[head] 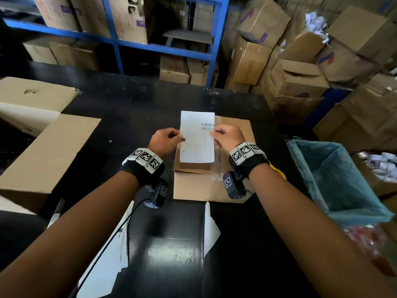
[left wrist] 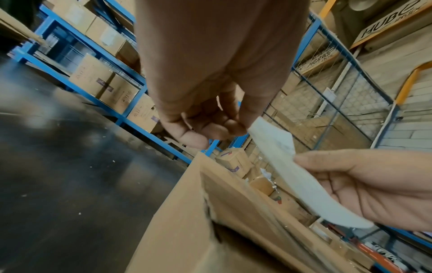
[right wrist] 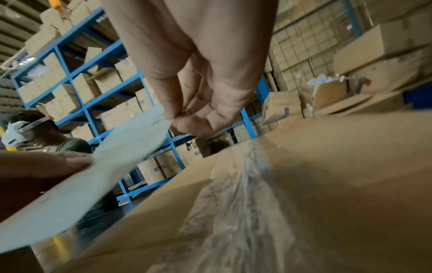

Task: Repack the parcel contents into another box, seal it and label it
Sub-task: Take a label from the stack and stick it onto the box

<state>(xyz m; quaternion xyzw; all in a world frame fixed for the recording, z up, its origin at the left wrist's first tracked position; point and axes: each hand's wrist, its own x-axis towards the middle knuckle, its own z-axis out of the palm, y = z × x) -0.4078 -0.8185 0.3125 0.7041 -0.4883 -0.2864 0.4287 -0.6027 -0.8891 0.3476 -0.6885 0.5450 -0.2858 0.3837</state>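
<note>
We've got the white paper shipping label [head: 196, 136] pinched at both side edges, left hand [head: 164, 141] and right hand [head: 227, 137], above the taped brown cardboard box [head: 199, 186] on the black counter [head: 133, 108]; teal-lined bin [head: 335, 179] crowds the right.

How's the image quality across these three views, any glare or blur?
Head view: bright glare patch on the black table, label print washed out and faint. Left wrist view: table smeared, left hand soft. Right wrist view: taped box blurred up close, shelves sharper.
</note>
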